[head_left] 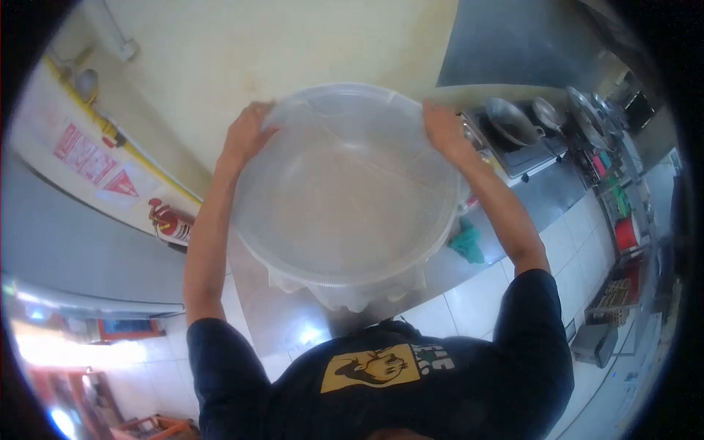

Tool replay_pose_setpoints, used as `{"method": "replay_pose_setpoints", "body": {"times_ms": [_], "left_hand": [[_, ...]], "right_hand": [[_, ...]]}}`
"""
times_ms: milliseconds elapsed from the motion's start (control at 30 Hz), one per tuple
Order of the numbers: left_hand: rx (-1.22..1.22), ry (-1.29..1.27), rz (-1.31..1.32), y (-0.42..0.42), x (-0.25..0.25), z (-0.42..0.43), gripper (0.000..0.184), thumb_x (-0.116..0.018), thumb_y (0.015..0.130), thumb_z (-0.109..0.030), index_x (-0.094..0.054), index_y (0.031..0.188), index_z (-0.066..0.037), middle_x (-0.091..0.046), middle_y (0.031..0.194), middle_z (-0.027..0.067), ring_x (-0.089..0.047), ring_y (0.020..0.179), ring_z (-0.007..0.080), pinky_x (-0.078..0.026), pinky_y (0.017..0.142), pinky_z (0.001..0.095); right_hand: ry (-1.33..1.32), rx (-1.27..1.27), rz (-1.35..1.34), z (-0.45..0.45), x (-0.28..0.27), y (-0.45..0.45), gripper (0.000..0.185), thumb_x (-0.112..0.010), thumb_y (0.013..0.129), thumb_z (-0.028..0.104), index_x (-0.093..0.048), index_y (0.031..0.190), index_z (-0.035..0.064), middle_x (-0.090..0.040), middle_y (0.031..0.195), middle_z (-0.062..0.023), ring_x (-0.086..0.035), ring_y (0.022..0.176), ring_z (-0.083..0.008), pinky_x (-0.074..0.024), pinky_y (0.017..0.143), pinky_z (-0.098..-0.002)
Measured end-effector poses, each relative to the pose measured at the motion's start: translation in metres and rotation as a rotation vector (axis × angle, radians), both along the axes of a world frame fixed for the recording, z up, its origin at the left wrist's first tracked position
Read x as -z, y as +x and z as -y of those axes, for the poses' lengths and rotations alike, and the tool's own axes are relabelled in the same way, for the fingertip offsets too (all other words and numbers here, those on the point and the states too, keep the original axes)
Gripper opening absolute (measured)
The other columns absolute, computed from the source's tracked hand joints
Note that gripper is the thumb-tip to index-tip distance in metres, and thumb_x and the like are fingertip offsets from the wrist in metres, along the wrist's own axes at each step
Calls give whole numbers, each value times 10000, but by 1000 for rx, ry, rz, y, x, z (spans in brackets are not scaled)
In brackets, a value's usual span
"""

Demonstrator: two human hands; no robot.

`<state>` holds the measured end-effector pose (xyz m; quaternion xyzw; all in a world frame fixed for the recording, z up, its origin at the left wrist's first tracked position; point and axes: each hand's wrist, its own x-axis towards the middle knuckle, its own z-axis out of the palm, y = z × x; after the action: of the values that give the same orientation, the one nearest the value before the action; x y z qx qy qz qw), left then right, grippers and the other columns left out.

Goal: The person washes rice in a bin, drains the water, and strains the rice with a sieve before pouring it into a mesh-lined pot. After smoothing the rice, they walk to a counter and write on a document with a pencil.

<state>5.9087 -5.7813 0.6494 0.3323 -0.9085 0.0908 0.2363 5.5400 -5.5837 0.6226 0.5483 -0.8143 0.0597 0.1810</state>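
Observation:
A large, round, whitish translucent plastic tub takes up the middle of the view. Thin, creased clear plastic appears to lie across its top, and loose translucent edges hang below the near rim. My left hand grips the far left rim, its thumb pointing inward over the surface. At the far right rim, my right hand is closed around the edge, fingertips partly hidden. Whatever is inside the tub is too cloudy to make out.
A metal counter runs underneath. On its right are a green cloth and a gas stove carrying a wok. A fire extinguisher is at left, near a yellow pipe. Egg trays stand at far right.

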Motion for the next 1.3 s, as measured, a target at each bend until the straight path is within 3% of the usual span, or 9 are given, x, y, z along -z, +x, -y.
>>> {"method": "replay_pose_setpoints", "body": {"times_ms": [233, 400, 567, 633, 733, 900, 1000, 1100, 1300], "left_hand": [[-305, 462, 547, 52, -38, -127, 823, -693, 764, -554, -439, 1371, -59, -474, 1335, 232, -465, 1237, 401, -400, 1030, 439], [-310, 568, -206, 85, 39, -139, 828, -680, 793, -505, -374, 1418, -56, -386, 1357, 361, -355, 1309, 464, -336, 1072, 474], [-291, 372, -184, 80, 56, -117, 811, -685, 793, -464, -378, 1408, -33, -355, 1393, 347, -333, 1319, 477, -333, 1072, 470], [-296, 294, -38, 79, 42, -123, 797, -688, 790, -453, -392, 1398, -31, -357, 1405, 327, -339, 1312, 483, -342, 1063, 470], [-553, 131, 248, 39, -15, -142, 737, -674, 799, -491, -453, 1368, -78, -435, 1386, 250, -409, 1282, 432, -375, 1038, 464], [-321, 894, 499, -43, -20, -95, 813, -726, 692, -623, -553, 1313, -127, -537, 1317, 196, -478, 1242, 371, -380, 1041, 424], [-140, 579, 520, -67, 17, -86, 834, -761, 651, -620, -573, 1292, -121, -539, 1335, 144, -480, 1242, 367, -381, 1042, 401], [-444, 957, 588, -92, 67, -64, 970, -787, 661, -565, -337, 1461, -251, -320, 1508, 103, -346, 1342, 402, -298, 1038, 657], [-598, 951, 493, -83, 93, -116, 1152, -771, 644, -616, -59, 1509, -346, -91, 1566, 166, -100, 1411, 468, -220, 1022, 729]], "right_hand": [[165, -400, 112, -143, -33, 100, 516, -617, 870, 374, -535, 1261, 48, -427, 1354, -255, -436, 1216, -461, -391, 1013, -459], [-332, -241, 386, -168, 40, 103, 550, -631, 868, 365, -510, 1322, 80, -326, 1419, -317, -379, 1257, -488, -325, 1064, -482], [-476, -58, 854, -168, 50, 92, 410, -663, 859, 283, -616, 1218, 91, -396, 1387, -293, -356, 1310, -436, -298, 1075, -485], [-240, 50, 155, -166, 16, 97, 284, -646, 855, 218, -676, 1096, 70, -515, 1283, -259, -457, 1225, -413, -363, 1017, -485], [-472, -174, 70, -135, -30, 99, 249, -646, 835, 226, -695, 1016, 61, -626, 1094, -235, -579, 1070, -362, -442, 909, -481], [584, -81, 216, -22, -67, 122, 356, -745, 729, 292, -702, 1001, 67, -686, 1022, -139, -643, 999, -308, -503, 813, -438], [971, 16, 173, 19, -48, 141, 471, -786, 715, 405, -700, 1078, 117, -651, 1181, -83, -612, 1091, -277, -486, 889, -414], [1137, 75, 182, 26, -31, 156, 545, -783, 714, 472, -679, 1144, 156, -603, 1275, -38, -586, 1138, -246, -453, 947, -399], [1095, 85, 344, 19, 15, 158, 530, -759, 746, 492, -669, 1167, 183, -595, 1287, -7, -570, 1162, -219, -418, 989, -379]]}}
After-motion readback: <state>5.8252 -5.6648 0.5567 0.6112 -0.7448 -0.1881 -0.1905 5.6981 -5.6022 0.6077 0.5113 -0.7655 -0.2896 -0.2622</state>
